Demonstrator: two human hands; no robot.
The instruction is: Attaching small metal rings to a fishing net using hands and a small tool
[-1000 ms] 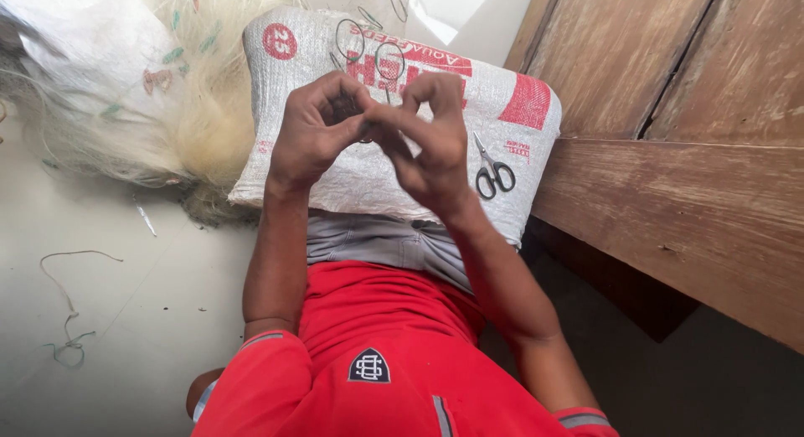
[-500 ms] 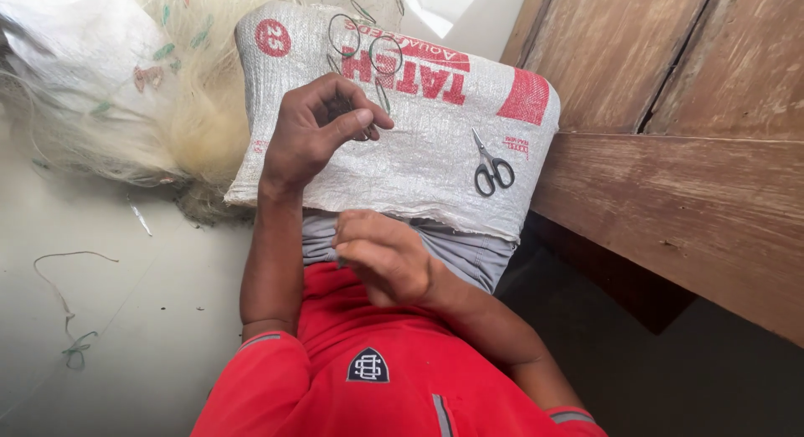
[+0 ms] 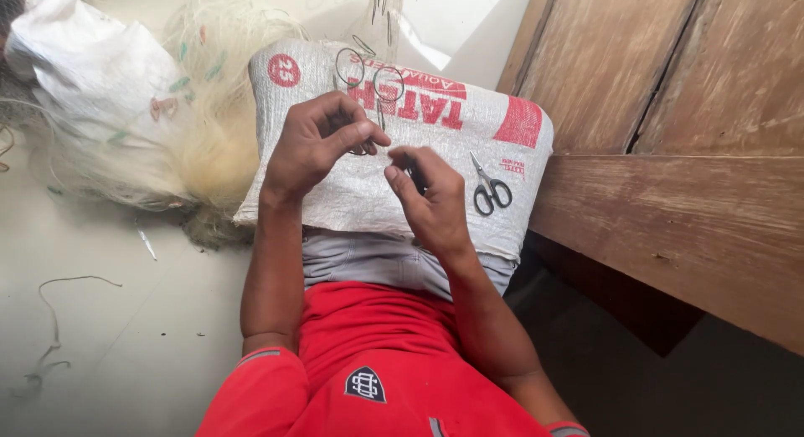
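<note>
I see my left hand [image 3: 314, 148] pinching thin wire loops [image 3: 373, 81] over the middle of the woven sack [image 3: 335, 194] on my lap, my right hand [image 3: 427, 198] clenched on a small dark tool [image 3: 414, 175], scissors [image 3: 488, 188] lying just beside it near the sack's right edge.

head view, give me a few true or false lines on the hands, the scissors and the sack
1. The scissors lie on the woven sack. True.
2. The right hand grips the scissors. False: they lie untouched beside it, and it pinches a small dark thing.
3. The left hand is over the sack, fingers pinched. True.
4. The pale fishing net lies on the wooden boards. False: it is heaped on the floor, left of the sack.
5. The person wears a blue shirt. False: the shirt is red.
</note>
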